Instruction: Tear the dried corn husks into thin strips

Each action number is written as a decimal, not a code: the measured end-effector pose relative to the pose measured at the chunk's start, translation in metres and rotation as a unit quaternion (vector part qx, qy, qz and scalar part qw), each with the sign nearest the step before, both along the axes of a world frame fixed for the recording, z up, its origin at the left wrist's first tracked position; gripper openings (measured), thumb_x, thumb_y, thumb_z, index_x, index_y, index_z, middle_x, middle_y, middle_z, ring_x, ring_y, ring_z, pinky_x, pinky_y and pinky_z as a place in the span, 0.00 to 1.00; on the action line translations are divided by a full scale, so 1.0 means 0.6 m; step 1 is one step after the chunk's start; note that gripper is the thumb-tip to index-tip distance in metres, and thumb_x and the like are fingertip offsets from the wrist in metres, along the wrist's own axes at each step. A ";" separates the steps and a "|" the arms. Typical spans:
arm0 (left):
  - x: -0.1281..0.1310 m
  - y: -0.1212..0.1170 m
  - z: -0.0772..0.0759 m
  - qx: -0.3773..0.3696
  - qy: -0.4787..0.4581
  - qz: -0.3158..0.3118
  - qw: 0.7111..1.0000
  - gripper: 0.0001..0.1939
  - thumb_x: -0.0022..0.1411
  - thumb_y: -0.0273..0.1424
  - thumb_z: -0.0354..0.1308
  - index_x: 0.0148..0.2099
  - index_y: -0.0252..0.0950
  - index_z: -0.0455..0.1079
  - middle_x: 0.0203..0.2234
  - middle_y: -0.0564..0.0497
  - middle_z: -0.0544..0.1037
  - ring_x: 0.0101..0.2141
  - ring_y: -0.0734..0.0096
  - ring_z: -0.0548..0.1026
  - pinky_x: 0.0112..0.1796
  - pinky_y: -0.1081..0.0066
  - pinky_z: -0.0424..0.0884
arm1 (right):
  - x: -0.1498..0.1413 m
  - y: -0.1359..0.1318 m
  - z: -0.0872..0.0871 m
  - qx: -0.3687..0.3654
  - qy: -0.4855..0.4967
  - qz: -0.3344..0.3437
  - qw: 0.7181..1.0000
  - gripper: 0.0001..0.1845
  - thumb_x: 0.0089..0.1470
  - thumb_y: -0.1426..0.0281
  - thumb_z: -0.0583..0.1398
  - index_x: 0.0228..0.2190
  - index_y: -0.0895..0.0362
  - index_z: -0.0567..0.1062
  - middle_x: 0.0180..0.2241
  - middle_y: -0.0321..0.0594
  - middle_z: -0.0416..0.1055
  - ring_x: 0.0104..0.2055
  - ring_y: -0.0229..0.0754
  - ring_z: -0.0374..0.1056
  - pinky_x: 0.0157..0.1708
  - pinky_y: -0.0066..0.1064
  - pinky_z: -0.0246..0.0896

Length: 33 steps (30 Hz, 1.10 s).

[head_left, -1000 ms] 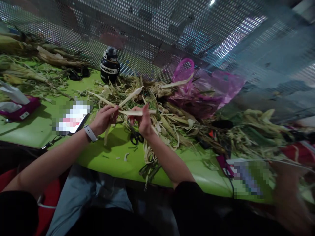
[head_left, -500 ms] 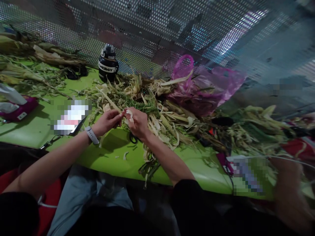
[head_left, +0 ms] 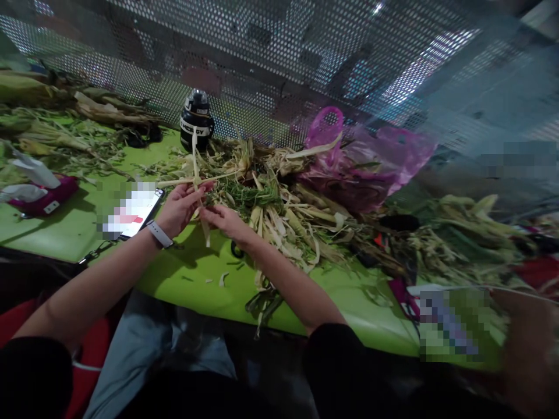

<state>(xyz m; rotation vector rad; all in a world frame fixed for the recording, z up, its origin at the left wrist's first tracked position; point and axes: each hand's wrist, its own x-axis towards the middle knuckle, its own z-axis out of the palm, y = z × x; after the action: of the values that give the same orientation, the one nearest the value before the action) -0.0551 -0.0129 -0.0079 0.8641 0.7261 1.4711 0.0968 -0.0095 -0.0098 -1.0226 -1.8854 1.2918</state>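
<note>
My left hand (head_left: 180, 205), with a grey watch on the wrist, is closed on pale corn husk strips (head_left: 195, 174) that cross each other, one pointing up and one lying sideways. My right hand (head_left: 223, 219) pinches the lower part of the same strips just to the right, fingers together. Both hands hover over the green table (head_left: 65, 227) in front of a heap of husks and green leaves (head_left: 271, 203). Black scissors (head_left: 236, 250) lie partly hidden under my right wrist.
A phone (head_left: 131, 212) lies left of my hands. A black can (head_left: 196, 119) stands by the perforated metal screen. A pink plastic bag (head_left: 358, 163) sits at the back right. A magenta tissue pack (head_left: 41, 195) is at far left. Another person's hand (head_left: 524, 349) is at lower right.
One second ago the hands held one strip stretched sideways. They then came together, and now the left hand holds crossed strips, one standing upright, while the right hand has dropped lower.
</note>
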 end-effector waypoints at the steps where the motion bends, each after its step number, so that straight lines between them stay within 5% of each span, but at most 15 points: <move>1: -0.001 0.000 0.000 0.006 0.006 0.000 1.000 0.12 0.54 0.26 0.63 0.42 0.34 0.72 0.45 0.46 0.78 0.46 0.71 0.75 0.42 0.75 0.72 | -0.003 -0.005 -0.002 -0.035 0.005 0.034 0.999 0.24 0.48 0.50 0.62 0.35 0.58 0.73 0.27 0.38 0.74 0.28 0.37 0.70 0.30 0.30 0.66; 4: -0.004 0.001 0.002 0.003 0.033 0.007 0.999 0.11 0.54 0.26 0.62 0.42 0.34 0.72 0.44 0.45 0.78 0.44 0.70 0.76 0.40 0.74 0.72 | 0.009 -0.005 0.006 -0.085 -0.011 0.075 0.994 0.21 0.49 0.56 0.63 0.38 0.59 0.72 0.23 0.34 0.71 0.24 0.36 0.67 0.28 0.29 0.63; 7: -0.006 0.003 0.004 -0.009 0.064 0.018 0.998 0.10 0.53 0.27 0.62 0.40 0.33 0.73 0.40 0.46 0.80 0.40 0.71 0.76 0.37 0.73 0.72 | 0.037 0.006 0.033 0.084 -0.120 0.003 0.989 0.11 0.55 0.62 0.59 0.34 0.58 0.73 0.26 0.36 0.71 0.27 0.36 0.66 0.31 0.29 0.60; 9: -0.004 0.002 0.005 -0.015 0.089 0.009 0.996 0.10 0.52 0.27 0.63 0.39 0.33 0.73 0.35 0.47 0.80 0.37 0.71 0.76 0.36 0.73 0.72 | 0.053 0.014 0.051 0.234 -0.177 -0.060 0.954 0.09 0.57 0.65 0.58 0.31 0.58 0.74 0.29 0.39 0.71 0.33 0.39 0.66 0.37 0.32 0.60; 13: 0.003 -0.005 0.006 -0.007 0.118 -0.037 0.992 0.13 0.50 0.26 0.64 0.41 0.33 0.74 0.35 0.48 0.79 0.38 0.69 0.76 0.37 0.72 0.72 | 0.067 0.025 0.063 0.381 -0.144 -0.124 0.905 0.13 0.59 0.61 0.56 0.30 0.57 0.72 0.34 0.42 0.71 0.40 0.42 0.66 0.44 0.33 0.59; 18: 0.007 -0.014 0.008 -0.008 0.123 -0.100 0.987 0.13 0.48 0.25 0.61 0.39 0.33 0.73 0.34 0.49 0.78 0.34 0.69 0.77 0.37 0.70 0.71 | 0.062 0.033 0.041 0.306 -0.089 -0.145 0.937 0.17 0.60 0.55 0.53 0.33 0.55 0.69 0.32 0.39 0.71 0.34 0.39 0.68 0.38 0.31 0.61; 23: 0.004 -0.014 0.006 -0.011 0.089 -0.084 0.992 0.08 0.51 0.28 0.59 0.35 0.33 0.72 0.29 0.50 0.76 0.29 0.70 0.76 0.32 0.70 0.72 | 0.052 0.032 0.024 0.273 -0.094 -0.167 0.943 0.17 0.59 0.54 0.53 0.33 0.55 0.67 0.31 0.40 0.72 0.33 0.41 0.70 0.35 0.31 0.60; 26: 0.008 -0.019 0.010 0.026 0.144 -0.083 0.986 0.11 0.52 0.34 0.64 0.36 0.32 0.72 0.28 0.49 0.76 0.29 0.71 0.75 0.31 0.72 0.70 | 0.050 0.028 0.024 0.271 -0.104 -0.174 0.941 0.17 0.59 0.54 0.53 0.33 0.55 0.67 0.31 0.40 0.72 0.33 0.41 0.69 0.35 0.30 0.59; 33: 0.004 -0.008 0.003 -0.003 0.191 0.031 0.981 0.17 0.49 0.40 0.67 0.34 0.31 0.72 0.24 0.49 0.76 0.24 0.74 0.72 0.25 0.75 0.66 | 0.046 0.023 0.023 0.285 -0.123 -0.198 0.930 0.26 0.57 0.52 0.55 0.50 0.57 0.64 0.22 0.32 0.66 0.24 0.38 0.62 0.30 0.29 0.56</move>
<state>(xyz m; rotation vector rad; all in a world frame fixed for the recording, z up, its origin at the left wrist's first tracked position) -0.0530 -0.0176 -0.0058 1.1439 1.0483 1.3697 0.1247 0.0045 0.0040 -1.1913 -1.9289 0.3563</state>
